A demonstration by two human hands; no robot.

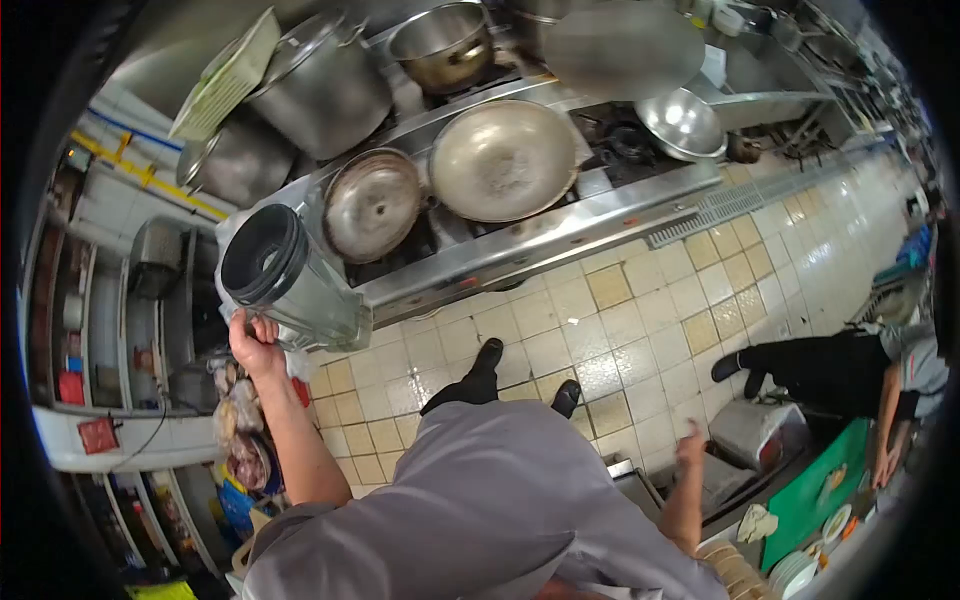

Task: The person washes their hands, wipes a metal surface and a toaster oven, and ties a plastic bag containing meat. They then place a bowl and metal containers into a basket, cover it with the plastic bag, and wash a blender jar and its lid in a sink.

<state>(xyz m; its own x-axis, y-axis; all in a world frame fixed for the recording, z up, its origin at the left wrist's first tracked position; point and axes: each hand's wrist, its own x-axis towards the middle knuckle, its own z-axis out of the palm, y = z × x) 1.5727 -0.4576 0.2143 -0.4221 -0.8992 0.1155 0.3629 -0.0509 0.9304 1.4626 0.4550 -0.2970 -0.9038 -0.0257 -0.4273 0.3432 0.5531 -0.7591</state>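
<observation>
Blender jug point(290, 275), clear with a black rim, was up in the air in front of me at my left. It was tilted so that its dark mouth faced up and to the left. My left hand point(255, 345) had it by the lower end, fingers curled tight around it from below. From what I could see it looked empty, though the inside was too dark to be sure. It rested on nothing. It hung just in front of the left end of the stove point(520, 240), over the tiled floor point(640, 330).

My right hand point(690, 442) hung low at my side, well apart from the jug and near a steel counter edge. I saw only its back, so I could not tell whether the fingers were spread or closed, nor whether they held anything.

On the stove just beyond the jug sat a small round pan point(372, 203), and beside it a larger wok point(503, 160), both bare. Behind them stood a big lidded pot point(320, 85) and an open pot point(440, 45), with a steel bowl point(682, 122) farther right. My shoes point(480, 365) pointed at the stove.

At my far right another person point(850, 370) in dark clothes bent over a green cutting board point(810, 490), with stacked plates point(795, 572) near it. At my left were shelves point(110, 330) and bags of food point(240, 420).
</observation>
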